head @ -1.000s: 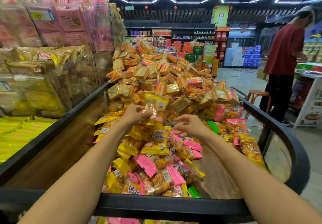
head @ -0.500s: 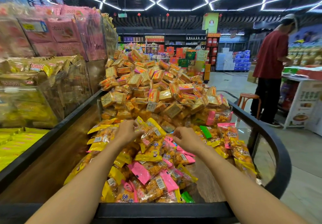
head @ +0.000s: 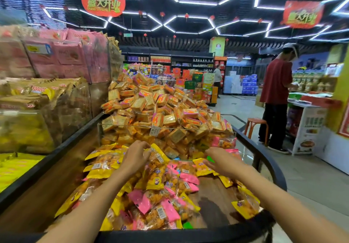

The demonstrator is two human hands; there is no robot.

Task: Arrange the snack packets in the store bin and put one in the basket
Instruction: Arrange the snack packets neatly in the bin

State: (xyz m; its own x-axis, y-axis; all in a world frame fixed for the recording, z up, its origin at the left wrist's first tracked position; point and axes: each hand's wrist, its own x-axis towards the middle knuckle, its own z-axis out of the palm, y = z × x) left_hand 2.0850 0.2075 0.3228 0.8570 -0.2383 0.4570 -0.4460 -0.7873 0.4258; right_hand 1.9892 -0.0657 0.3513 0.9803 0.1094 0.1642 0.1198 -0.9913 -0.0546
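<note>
A heap of yellow and pink snack packets [head: 156, 191] fills the near compartment of the store bin [head: 273, 169], which has a black rim and a wooden floor. My left hand [head: 135, 155] reaches over the heap and its curled fingers pinch the top edge of a yellow packet [head: 157, 155]. My right hand [head: 221, 161] hovers low over the packets at the right side, fingers spread and relaxed, holding nothing. No basket shows in this view.
A clear divider [head: 166, 129] separates a tall mound of orange biscuit packs [head: 158, 108] behind. Clear bins of pink and yellow bags [head: 47, 84] stand at the left. A person in a red shirt [head: 275, 101] stands by an orange stool [head: 257, 129] in the right aisle.
My left hand has lowered the yellow packet from above the heap down onto it. My right hand has slid rightward over the packets and opened. The camera tilted up.
</note>
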